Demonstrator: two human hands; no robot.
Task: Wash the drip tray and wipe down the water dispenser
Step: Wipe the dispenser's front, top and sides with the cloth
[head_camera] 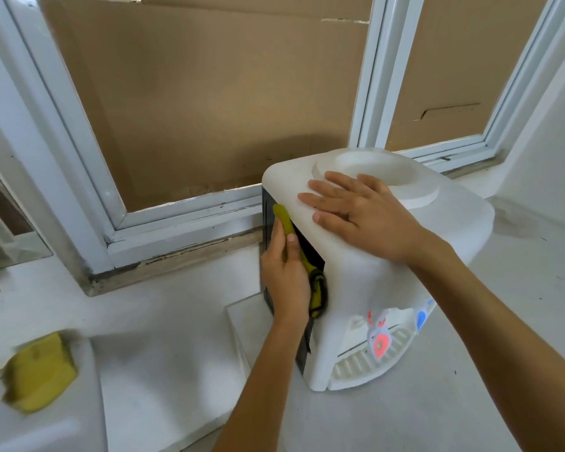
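Observation:
A white tabletop water dispenser (450,236) stands on the white counter, turned so its dark back panel faces left. My right hand (356,210) lies flat on its top, beside the round bottle well (379,172). My left hand (286,272) presses a yellow-green cloth (317,288) against the dark back panel, the thumb over the cloth. The dispenser's front shows a red tap (381,342), a blue tap (422,318) and the slotted white drip tray (366,363) at its foot.
A yellow sponge (38,375) lies at the left on a white ledge. A window with white frames (183,220) and brown cardboard behind the glass rises right behind the dispenser. The white counter (163,337) spreads in front and to the right.

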